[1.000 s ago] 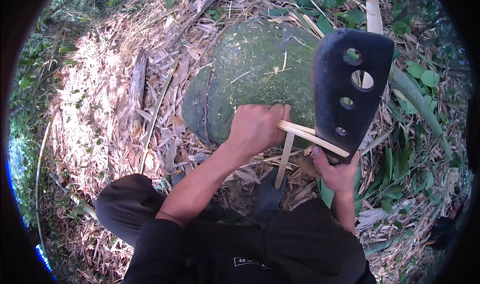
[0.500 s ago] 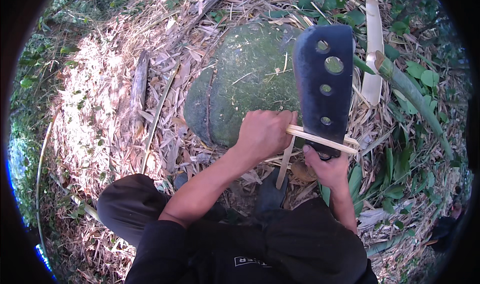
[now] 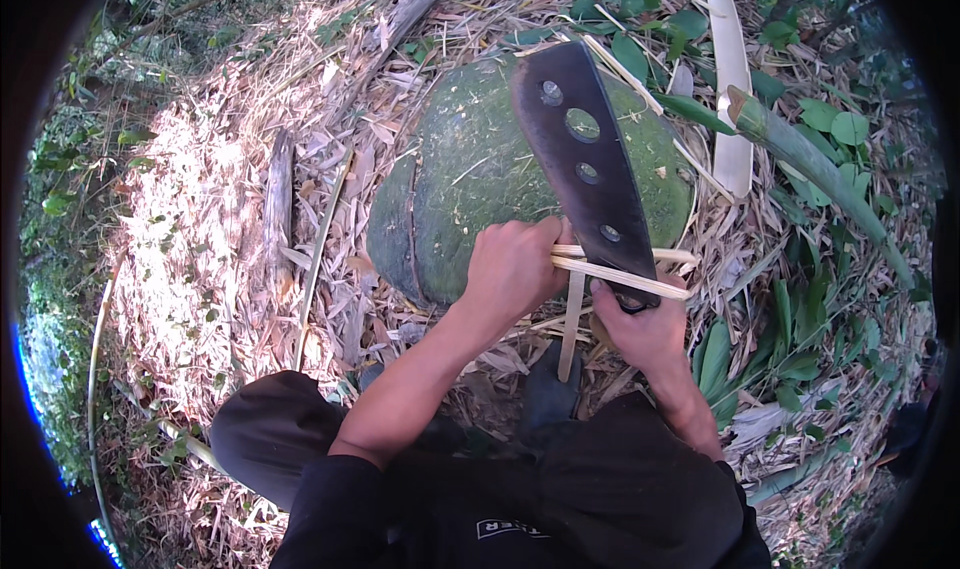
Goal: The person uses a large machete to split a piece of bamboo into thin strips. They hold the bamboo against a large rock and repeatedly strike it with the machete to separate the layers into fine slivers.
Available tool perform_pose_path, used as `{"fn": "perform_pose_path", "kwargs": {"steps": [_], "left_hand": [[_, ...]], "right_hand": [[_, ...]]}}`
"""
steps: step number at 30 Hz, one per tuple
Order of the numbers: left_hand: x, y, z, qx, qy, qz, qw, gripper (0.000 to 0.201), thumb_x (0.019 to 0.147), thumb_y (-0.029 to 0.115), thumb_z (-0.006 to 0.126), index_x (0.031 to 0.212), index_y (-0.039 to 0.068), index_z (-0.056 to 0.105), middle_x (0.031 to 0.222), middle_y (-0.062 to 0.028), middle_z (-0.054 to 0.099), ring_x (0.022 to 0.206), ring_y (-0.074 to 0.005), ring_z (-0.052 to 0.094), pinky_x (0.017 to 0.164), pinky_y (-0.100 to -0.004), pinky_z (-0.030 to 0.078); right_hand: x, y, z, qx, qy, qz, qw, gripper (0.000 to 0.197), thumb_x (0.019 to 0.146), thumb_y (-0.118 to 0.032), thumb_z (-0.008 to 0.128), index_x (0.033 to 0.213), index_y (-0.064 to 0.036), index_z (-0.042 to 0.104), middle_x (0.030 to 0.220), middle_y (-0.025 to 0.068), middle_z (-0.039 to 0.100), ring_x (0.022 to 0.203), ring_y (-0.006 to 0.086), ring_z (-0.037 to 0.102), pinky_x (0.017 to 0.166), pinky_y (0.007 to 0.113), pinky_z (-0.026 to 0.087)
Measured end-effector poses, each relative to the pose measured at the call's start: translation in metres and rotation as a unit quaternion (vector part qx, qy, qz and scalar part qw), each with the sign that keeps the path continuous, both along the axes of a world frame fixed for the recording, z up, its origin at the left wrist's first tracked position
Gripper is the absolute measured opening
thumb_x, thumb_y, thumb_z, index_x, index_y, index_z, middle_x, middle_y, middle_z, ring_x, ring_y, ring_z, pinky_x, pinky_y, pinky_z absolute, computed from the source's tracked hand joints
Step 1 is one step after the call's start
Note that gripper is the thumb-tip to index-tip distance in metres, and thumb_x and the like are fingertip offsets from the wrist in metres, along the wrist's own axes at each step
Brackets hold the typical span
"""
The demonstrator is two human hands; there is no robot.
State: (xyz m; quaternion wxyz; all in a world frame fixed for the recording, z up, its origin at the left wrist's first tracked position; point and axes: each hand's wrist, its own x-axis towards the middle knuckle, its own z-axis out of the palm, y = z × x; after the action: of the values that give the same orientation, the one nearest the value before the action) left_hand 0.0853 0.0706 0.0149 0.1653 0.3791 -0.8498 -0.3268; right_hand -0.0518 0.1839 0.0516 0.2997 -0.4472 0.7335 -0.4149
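My left hand (image 3: 512, 267) is closed round pale bamboo strips (image 3: 625, 277) that stick out to the right. A large dark cleaver (image 3: 590, 154) with several round holes in its blade is gripped by my right hand (image 3: 645, 327) at the handle. Its blade points away from me and leans to the left. Near the handle, one strip passes in front of the blade and another behind it. Another flat strip (image 3: 571, 334) hangs down below my left hand toward a dark shoe (image 3: 550, 394).
A big green mossy boulder (image 3: 450, 159) lies just beyond my hands. At the right are a cut green bamboo pole (image 3: 815, 169), a pale split length of bamboo (image 3: 732, 89) and leafy stems (image 3: 790, 344). Dry leaves cover the ground; a weathered stick (image 3: 279, 189) lies at left.
The cleaver's blade has swung from nearly upright to a leftward lean. Both hands have shifted slightly left and keep their grips; the strips' right ends look farther apart.
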Motion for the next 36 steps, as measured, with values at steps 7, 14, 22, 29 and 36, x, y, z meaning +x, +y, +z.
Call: {"fn": "perform_pose_path", "kwargs": {"steps": [7, 14, 22, 29, 36], "left_hand": [[-0.008, 0.008, 0.011, 0.062, -0.086, 0.008, 0.994, 0.011, 0.082, 0.015, 0.065, 0.081, 0.006, 0.059, 0.062, -0.0203, 0.061, 0.065, -0.0427, 0.063, 0.061, -0.052, 0.05], [0.025, -0.049, 0.016, 0.348, 0.021, 0.049, 0.936, 0.026, 0.093, 0.029, 0.064, 0.097, 0.008, 0.049, 0.065, -0.0043, 0.053, 0.051, -0.0186, 0.051, 0.049, -0.0335, 0.041], [0.096, -0.078, 0.081, 0.654, 0.286, 0.163, 0.681, 0.027, 0.104, 0.036, 0.035, 0.11, 0.01, 0.043, 0.073, -0.0036, 0.048, 0.05, -0.011, 0.04, 0.048, -0.0259, 0.034], [0.141, -0.064, 0.118, 0.521, 0.411, 0.262, 0.7, 0.029, 0.105, 0.032, 0.042, 0.113, 0.005, 0.049, 0.08, -0.006, 0.058, 0.062, -0.0164, 0.058, 0.056, -0.0289, 0.049], [0.131, -0.084, 0.097, 0.507, 0.439, 0.217, 0.709, 0.035, 0.104, 0.033, 0.044, 0.122, 0.004, 0.049, 0.085, -0.0075, 0.062, 0.075, -0.0198, 0.066, 0.065, -0.029, 0.053]], "right_hand": [[-0.008, -0.002, -0.002, 0.042, 0.024, -0.039, 0.998, 0.031, 0.077, -0.008, 0.072, 0.107, 0.0003, 0.068, 0.085, 0.0138, 0.073, 0.075, 0.0165, 0.071, 0.063, 0.028, 0.053], [-0.05, -0.014, 0.007, 0.079, -0.188, -0.07, 0.976, 0.04, 0.085, -0.007, 0.063, 0.123, 0.0022, 0.054, 0.073, 0.0072, 0.067, 0.057, 0.0143, 0.062, 0.051, 0.028, 0.049], [-0.051, -0.06, -0.011, 0.161, 0.374, 0.0, 0.913, 0.073, 0.079, -0.015, 0.062, 0.145, -0.0037, 0.034, 0.093, 0.0225, 0.064, 0.07, 0.0385, 0.067, 0.067, 0.049, 0.054], [-0.029, -0.079, -0.018, 0.138, 0.362, 0.099, 0.916, 0.082, 0.08, -0.025, 0.075, 0.146, -0.0039, 0.031, 0.115, 0.0252, 0.055, 0.097, 0.0418, 0.062, 0.079, 0.049, 0.052], [-0.03, -0.071, 0.018, 0.13, 0.497, 0.127, 0.849, 0.088, 0.078, -0.033, 0.078, 0.145, 0.0014, 0.031, 0.126, 0.0261, 0.051, 0.105, 0.0429, 0.059, 0.091, 0.047, 0.05]]}}
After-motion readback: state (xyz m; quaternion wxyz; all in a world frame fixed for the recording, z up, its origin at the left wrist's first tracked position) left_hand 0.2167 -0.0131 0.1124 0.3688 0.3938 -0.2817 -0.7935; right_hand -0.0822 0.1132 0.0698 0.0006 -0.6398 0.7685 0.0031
